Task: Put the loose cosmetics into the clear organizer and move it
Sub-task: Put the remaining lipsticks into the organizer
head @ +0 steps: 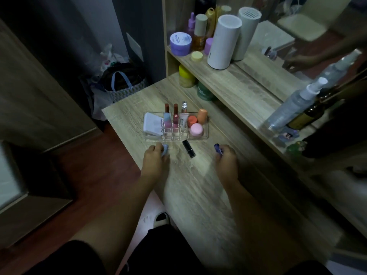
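Your left hand grips a pale blue item; your right hand grips a purple tube. A black lipstick lies between them on the wooden counter, just before the clear plastic organizer.

Both hands (left, right) reach forward, fingers curled closed, palms down.

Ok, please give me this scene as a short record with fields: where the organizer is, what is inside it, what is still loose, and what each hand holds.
surface: wooden table
clear organizer: on the table, beyond both hands
inside: white compact, upright lipsticks, pink jar, orange containers
loose: black lipstick, lying on the table between the hands
left hand: holds a light blue item
right hand: holds a purple tube
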`<state>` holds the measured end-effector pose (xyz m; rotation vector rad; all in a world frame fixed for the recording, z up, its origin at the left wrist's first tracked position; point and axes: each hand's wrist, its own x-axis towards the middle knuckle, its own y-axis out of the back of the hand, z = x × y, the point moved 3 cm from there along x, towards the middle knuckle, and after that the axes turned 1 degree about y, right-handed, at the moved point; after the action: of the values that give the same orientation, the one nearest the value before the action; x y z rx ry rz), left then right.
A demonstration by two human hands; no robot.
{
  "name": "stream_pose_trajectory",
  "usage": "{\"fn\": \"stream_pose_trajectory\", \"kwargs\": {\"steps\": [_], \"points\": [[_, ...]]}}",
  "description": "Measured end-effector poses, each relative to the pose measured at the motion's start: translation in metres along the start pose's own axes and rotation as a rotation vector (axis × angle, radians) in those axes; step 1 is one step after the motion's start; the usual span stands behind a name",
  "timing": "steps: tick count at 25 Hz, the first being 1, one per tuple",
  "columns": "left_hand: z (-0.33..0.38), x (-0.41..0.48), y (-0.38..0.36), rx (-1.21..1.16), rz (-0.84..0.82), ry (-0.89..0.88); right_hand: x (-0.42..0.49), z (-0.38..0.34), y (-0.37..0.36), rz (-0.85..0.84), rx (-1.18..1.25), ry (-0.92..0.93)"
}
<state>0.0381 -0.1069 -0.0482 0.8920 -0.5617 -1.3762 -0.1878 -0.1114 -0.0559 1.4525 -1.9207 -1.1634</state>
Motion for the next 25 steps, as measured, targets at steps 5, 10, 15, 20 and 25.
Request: {"fn": "stream_pose_trajectory", "kwargs": {"steps": [5,10,15,20,25], "points": [[0.007,-0.029,-0.02,-0.015,-0.073,-0.049,-0.024,-0.019,-0.009,-0.162,-0.035,-0.002],[0.016,-0.025,-0.002,-0.254,0.017,0.071,-0.029,-0.038,-0.004,-0.122,0.306,-0.007],[0.024,0.016,0.042,-0.361,0.213,-0.005,-0.013,-0.093,-0.016,-0.162,0.749,0.141],[0.018,0.043,0.052,-0.368,0.236,-0.008,0.002,-0.115,-0.03,-0.006,0.643,0.255],[0.017,0.053,0.041,-0.327,0.174,-0.025,0.011,-0.115,-0.041,-0.024,0.538,0.321]]}}
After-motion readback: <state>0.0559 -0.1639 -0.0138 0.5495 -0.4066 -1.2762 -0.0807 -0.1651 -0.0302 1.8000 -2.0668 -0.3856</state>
